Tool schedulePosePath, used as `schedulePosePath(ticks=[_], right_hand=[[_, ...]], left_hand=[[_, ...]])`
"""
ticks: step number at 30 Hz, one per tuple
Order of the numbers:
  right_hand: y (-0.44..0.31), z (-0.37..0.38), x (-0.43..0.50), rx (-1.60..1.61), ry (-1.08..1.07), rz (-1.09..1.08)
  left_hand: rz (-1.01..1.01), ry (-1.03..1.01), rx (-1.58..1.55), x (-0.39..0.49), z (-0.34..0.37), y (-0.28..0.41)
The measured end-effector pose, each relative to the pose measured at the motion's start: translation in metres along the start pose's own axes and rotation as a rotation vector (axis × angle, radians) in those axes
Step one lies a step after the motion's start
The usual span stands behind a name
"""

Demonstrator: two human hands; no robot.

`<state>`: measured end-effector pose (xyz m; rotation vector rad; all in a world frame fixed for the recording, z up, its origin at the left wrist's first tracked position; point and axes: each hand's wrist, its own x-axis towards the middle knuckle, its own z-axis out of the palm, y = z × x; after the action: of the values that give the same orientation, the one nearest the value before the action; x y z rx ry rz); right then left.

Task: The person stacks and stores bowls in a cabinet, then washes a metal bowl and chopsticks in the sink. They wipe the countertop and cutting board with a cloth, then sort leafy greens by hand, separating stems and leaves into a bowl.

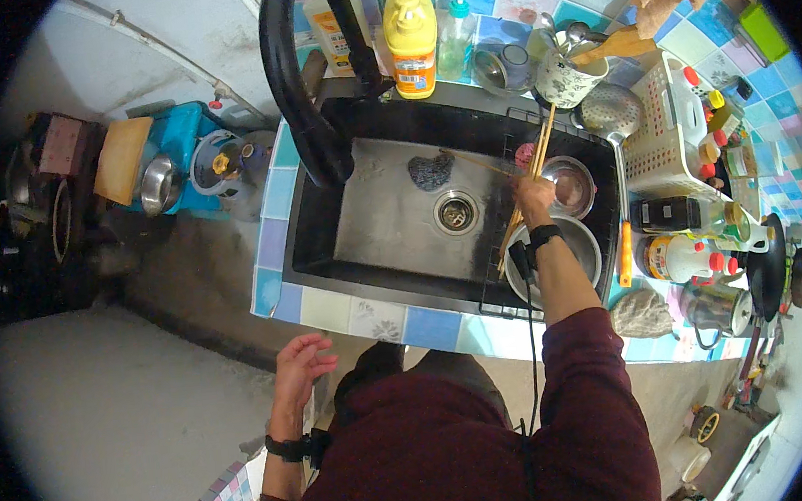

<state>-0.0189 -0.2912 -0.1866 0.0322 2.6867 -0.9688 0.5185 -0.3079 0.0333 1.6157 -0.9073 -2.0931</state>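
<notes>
My right hand [535, 196] is closed around a bunch of wooden chopsticks [542, 142] over the black wire rack on the sink's right side. Under and beside it are a small metal bowl [570, 186] and a larger metal bowl [588, 250]. In the stainless sink basin [392, 230] lies a dark scouring pad [431, 172], left of the drain [456, 212]. One thin stick slants across the basin near the pad. My left hand [305, 362] hangs in front of the tiled counter edge, fingers parted, holding nothing.
A black faucet [301, 103] arches over the sink's left end. Behind stand a yellow jug [411, 38], a pump bottle [457, 41] and a utensil holder [570, 78]. To the right are a skimmer with an orange handle [626, 250], a white basket [657, 135] and several bottles.
</notes>
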Motion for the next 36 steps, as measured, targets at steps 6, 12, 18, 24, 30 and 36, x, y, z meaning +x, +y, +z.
schedulePosePath(ticks=[6,12,18,24,30,36], right_hand=[[-0.028,-0.037,-0.030,0.132,0.099,-0.207],[-0.074,-0.105,-0.076,0.107,0.307,-0.442],[-0.100,-0.146,-0.087,0.547,0.295,-0.515],[-0.128,-0.192,-0.103,0.948,0.186,-0.554],[-0.158,-0.254,-0.147,1.132,0.100,-0.553],[-0.159,-0.242,-0.227,1.310,-0.384,-0.401]], left_hand=[[0.010,0.015,0.010,0.002,-0.002,0.000],[0.032,-0.042,0.051,0.011,0.002,0.008],[0.119,-0.148,0.268,0.017,0.026,0.020],[0.240,-0.399,0.394,0.024,0.061,0.031],[0.414,-0.458,0.510,0.018,0.097,0.040],[0.556,-0.344,0.216,0.014,0.133,0.054]])
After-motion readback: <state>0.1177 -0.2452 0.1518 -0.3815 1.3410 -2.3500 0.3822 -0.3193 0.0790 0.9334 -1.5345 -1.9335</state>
